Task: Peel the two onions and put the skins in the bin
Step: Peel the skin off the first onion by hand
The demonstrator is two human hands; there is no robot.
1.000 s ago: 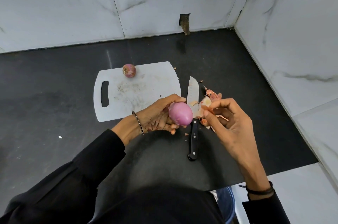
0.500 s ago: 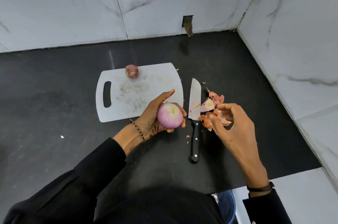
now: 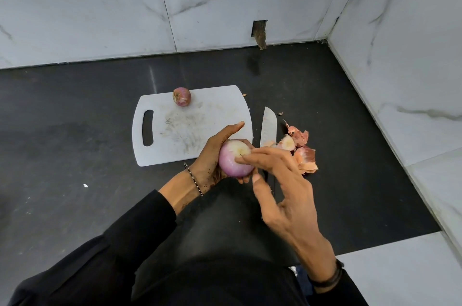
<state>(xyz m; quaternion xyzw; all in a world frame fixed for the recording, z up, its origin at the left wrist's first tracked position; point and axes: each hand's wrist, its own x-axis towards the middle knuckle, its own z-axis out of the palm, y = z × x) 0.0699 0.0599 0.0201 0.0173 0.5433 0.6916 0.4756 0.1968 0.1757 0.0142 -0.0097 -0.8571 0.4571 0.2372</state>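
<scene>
Above dark counter (image 3: pixel 75 143), left hand (image 3: pixel 212 155) cupped peeled onion (image 3: pixel 235 159), fingers curled round it; right hand (image 3: pixel 282 193) spread, straight fingertips (image 3: pixel 239 160) touching onion; skins (image 3: pixel 303 153) lay beside knife (image 3: pixel 268 128).

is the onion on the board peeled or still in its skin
Still in its skin: the onion on the cutting board shows dull, streaked papery skin.

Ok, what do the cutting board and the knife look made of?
Cutting board: probably white plastic, matte, scuffed with grey cut marks. Knife: blade looks like steel, with a pale satin sheen; the handle is mostly hidden.
</scene>
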